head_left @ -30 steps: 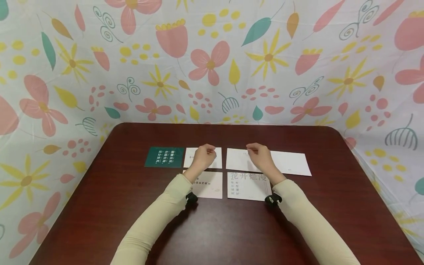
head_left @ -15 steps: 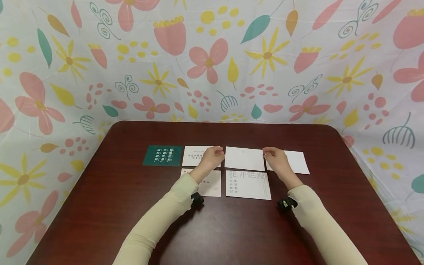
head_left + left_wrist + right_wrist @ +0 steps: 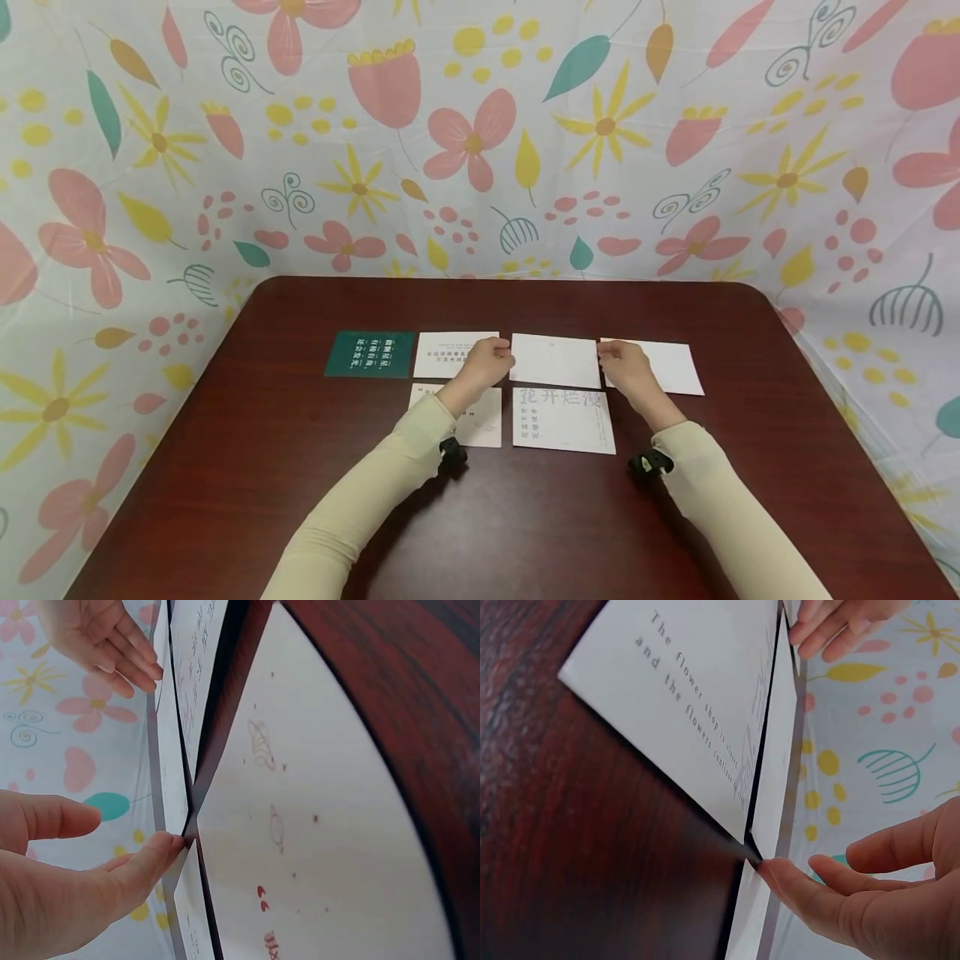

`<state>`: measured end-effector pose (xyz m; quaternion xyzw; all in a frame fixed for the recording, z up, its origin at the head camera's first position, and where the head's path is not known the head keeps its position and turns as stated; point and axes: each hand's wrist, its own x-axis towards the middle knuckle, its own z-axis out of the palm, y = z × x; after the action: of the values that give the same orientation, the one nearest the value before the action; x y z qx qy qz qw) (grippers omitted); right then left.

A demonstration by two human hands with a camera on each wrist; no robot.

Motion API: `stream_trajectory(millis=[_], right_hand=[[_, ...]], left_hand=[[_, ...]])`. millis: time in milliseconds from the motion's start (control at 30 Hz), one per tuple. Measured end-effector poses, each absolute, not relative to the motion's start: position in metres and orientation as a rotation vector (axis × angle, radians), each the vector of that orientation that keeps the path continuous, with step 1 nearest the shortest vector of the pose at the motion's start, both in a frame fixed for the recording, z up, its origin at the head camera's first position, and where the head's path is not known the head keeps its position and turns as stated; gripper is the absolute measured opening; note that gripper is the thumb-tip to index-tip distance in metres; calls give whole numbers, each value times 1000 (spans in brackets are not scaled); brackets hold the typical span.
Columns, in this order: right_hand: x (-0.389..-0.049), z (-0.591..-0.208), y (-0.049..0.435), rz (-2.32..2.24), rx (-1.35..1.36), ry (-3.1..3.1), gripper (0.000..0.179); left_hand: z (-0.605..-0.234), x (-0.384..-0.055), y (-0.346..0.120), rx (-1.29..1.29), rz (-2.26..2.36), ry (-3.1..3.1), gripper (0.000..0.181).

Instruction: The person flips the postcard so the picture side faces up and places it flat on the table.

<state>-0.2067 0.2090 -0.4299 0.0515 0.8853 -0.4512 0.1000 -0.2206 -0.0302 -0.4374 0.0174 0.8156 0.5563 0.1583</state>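
Note:
A blank white card lies in the back row on the table between my two hands. At its left edge, my left hand touches down with its fingertips, over a corner of a white card with dark printed text. The right hand has its fingertips at the blank card's right edge, partly covering another white card. Both wrist views show thumbs apart from the fingers, on the left hand and the right hand, with nothing gripped.
A dark green card with white characters ends the back row at the left. In front lie a cream card, partly under the left forearm, and a white card with large grey characters. A flower-patterned cloth hangs behind the table.
My right hand has moved right, from over the blank card to its right edge. The left hand has shifted slightly right, to the card's left edge, uncovering more of the printed card.

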Motion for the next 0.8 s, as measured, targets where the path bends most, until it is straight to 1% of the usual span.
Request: stream_trajectory(millis=[800], right_hand=[[-210,-435,207,-1481,168,2693,39]], left_hand=[[-439,-220,-25,-43,1688,2346,40]])
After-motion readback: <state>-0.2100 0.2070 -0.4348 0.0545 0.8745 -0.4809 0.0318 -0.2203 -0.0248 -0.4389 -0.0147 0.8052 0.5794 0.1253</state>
